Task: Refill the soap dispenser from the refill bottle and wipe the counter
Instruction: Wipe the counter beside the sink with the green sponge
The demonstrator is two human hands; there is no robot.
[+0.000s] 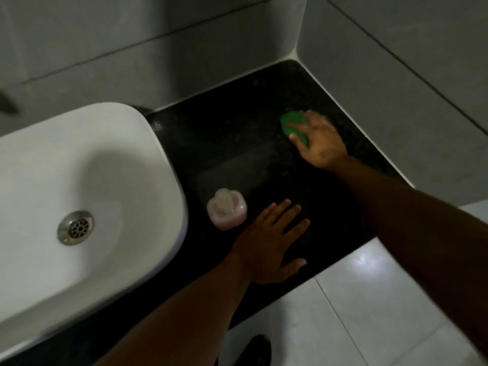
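Soap dispenser (227, 209): a pink, translucent pump bottle is seen from above, standing near the front edge of the counter (237, 143), just beside the white basin (111, 143).
Counter: a dark stone surface is bounded by grey tiled walls at the back and right edges.
Right hand (318, 140): the arm is stretched toward the back right corner; the palm is laid over a green sponge (291, 125), which is pressed flat onto the surface; the fingers are blurred, so whether they curl round it cannot be told.
Left hand (270, 244): it is laid flat near the front edge, fingers straight and spread, nothing held, close to the dispenser but apart from it.
Basin: a metal drain (75, 227) is set in its floor.
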